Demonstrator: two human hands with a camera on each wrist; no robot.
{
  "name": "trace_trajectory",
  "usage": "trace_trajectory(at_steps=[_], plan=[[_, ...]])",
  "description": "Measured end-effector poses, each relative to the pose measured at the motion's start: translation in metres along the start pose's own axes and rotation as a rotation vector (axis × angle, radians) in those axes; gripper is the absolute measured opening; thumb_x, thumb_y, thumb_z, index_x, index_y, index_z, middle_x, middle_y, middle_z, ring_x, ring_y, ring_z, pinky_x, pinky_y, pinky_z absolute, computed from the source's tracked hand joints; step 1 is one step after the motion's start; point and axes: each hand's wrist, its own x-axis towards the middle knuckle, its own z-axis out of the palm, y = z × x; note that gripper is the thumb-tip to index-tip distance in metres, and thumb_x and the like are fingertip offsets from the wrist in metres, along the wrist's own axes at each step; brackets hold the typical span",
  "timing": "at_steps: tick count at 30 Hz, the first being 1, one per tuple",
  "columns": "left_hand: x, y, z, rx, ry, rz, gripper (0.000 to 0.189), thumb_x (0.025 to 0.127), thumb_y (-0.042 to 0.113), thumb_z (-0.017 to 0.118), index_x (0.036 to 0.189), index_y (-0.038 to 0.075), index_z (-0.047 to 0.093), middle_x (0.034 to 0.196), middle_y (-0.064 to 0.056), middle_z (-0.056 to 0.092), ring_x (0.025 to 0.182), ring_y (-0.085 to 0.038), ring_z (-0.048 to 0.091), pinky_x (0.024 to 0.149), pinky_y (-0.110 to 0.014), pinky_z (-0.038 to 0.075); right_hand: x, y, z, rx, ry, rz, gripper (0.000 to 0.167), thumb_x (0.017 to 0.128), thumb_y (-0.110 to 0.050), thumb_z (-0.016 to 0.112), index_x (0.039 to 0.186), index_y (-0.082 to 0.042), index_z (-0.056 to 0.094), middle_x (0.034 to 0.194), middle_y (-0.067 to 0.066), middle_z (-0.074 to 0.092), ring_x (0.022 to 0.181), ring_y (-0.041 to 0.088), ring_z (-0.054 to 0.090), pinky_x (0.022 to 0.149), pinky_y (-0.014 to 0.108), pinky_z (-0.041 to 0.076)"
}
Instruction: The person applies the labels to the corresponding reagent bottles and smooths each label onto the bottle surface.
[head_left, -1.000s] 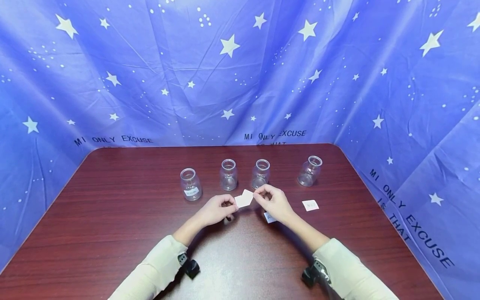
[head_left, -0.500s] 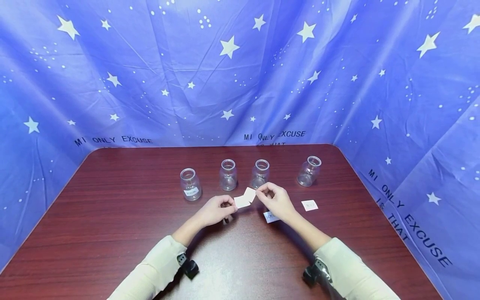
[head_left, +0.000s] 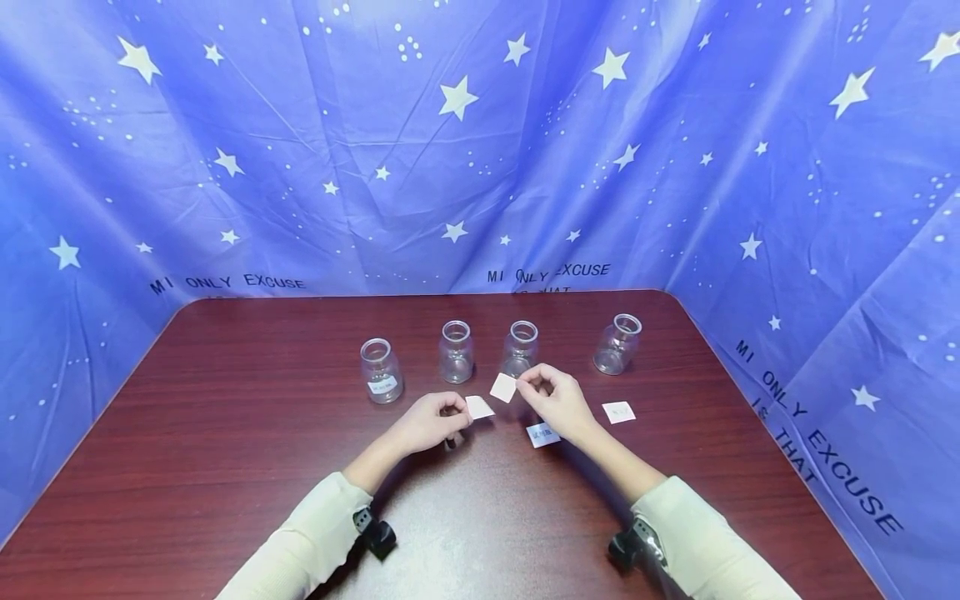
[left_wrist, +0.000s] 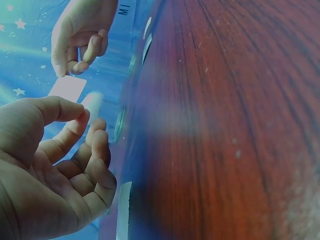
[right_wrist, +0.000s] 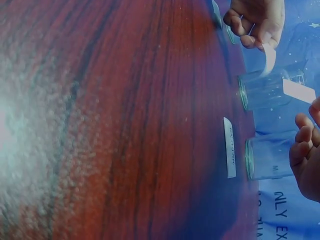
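Observation:
In the head view my left hand pinches a small piece of white paper between thumb and index finger. From the right wrist it shows as a curled strip of paper. Facing it, my right hand pinches the corner of a square white paper label, flat and blank on the side seen from the left wrist. A gap separates the two pieces, both held above the table. Behind them stand two clear glass jars. Below my right hand lies a white label with handwriting, partly covered by the wrist.
Another glass jar, bearing a white label, stands to the left, and one more jar to the right. A written label lies right of my right hand. The brown table ends at a blue starry curtain.
The two white paper pieces were overlapping one second ago and are now apart. My right hand has moved slightly right with its label; my left hand has barely moved.

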Motion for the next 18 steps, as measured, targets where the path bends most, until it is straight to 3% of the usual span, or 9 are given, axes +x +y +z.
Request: trace_trajectory(at_steps=[6,10,18], plan=[[-0.001,0.001,-0.001,0.076,-0.017,-0.010,0.009,0.083,0.014,0.059,0.080,0.007,0.062,0.065,0.001,0.057,0.057,-0.006,0.051,0.056,-0.020,0.042,-0.001,0.000,0.000,-0.014,0.010,0.005,0.005,0.084,-0.001,0.061,0.084,0.004,0.064,0.064,0.004,0.054,0.053,0.007,0.041,0.049,0.015,0.033],[-0.002,0.000,0.000,0.122,-0.027,-0.021,0.008,0.082,0.013,0.058,0.077,0.008,0.063,0.065,0.002,0.060,0.056,-0.007,0.056,0.057,-0.020,0.043,-0.001,0.004,0.001,-0.016,0.010,-0.001,0.005,0.084,0.000,0.062,0.084,0.004,0.064,0.063,0.002,0.053,0.053,0.006,0.040,0.048,0.015,0.033],[-0.003,-0.001,0.000,0.161,-0.014,-0.100,0.006,0.079,0.011,0.058,0.075,0.008,0.062,0.060,0.005,0.058,0.054,-0.009,0.058,0.052,-0.022,0.046,0.006,0.039,0.009,-0.009,0.004,0.003,0.004,0.085,-0.008,0.064,0.085,-0.004,0.066,0.065,0.001,0.055,0.053,0.004,0.040,0.048,0.016,0.033]])
